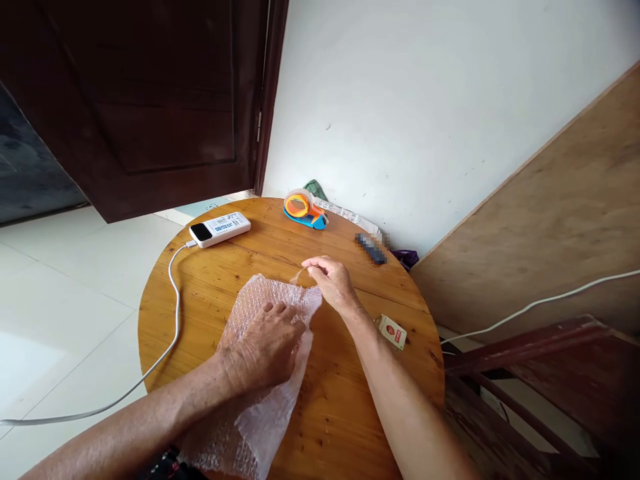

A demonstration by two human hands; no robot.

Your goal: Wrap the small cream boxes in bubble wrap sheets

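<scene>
A sheet of clear bubble wrap [235, 437] lies on the round wooden table [330, 427], spreading toward its near edge. My left hand [273, 337] presses down on the wrap with its fingers curled under, so the fingertips are hidden. Just past the wrap's far right corner, my right hand [333, 280] pinches a thin, see-through strip of tape [299, 275] between thumb and forefinger. The strip's lower end reaches down to the far edge of the wrap.
Toward the back stands a blue and orange tape dispenser [305, 208]. A white power bank [220, 230] with a cable [176, 300] sits at left. A blurred dark object [371, 248] and a small cigarette box [393, 332] lie at right. Wall [400, 100] and door [165, 87] stand behind.
</scene>
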